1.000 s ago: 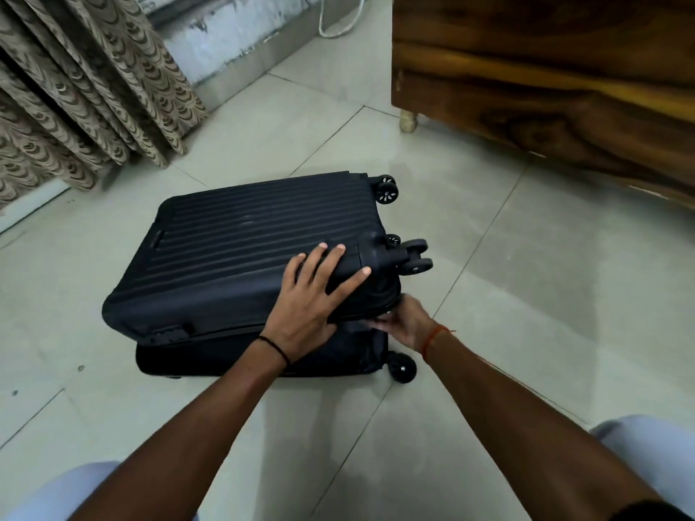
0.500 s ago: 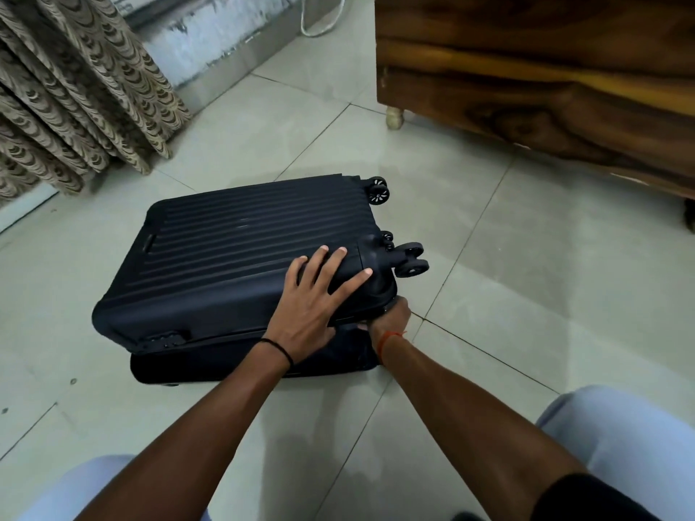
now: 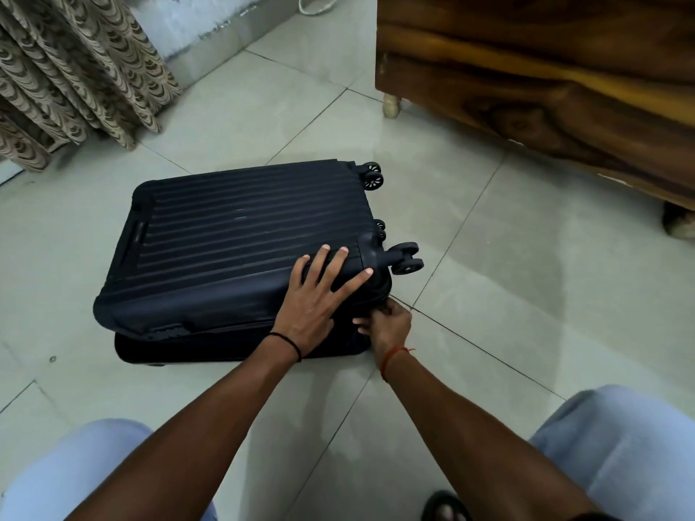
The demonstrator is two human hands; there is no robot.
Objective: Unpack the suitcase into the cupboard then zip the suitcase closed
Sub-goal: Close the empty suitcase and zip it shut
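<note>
A dark ribbed suitcase [image 3: 233, 238] lies flat on the tiled floor, lid down but sitting slightly askew over the lower half, wheels pointing right. My left hand [image 3: 319, 298] presses flat with spread fingers on the lid's near right corner. My right hand [image 3: 387, 325] is at the seam by that corner, fingers curled and pinching something small there, seemingly the zip pull, which the fingers hide.
A wooden cupboard [image 3: 545, 80] on short legs stands at the back right. Patterned curtains [image 3: 75, 77] hang at the back left. My knees in light trousers frame the bottom edge, with one sandalled foot [image 3: 445, 507] low centre.
My right hand has shifted left along the seam, from beside the lower wheel to the corner under my left hand. The left hand stays pressed on the lid.
</note>
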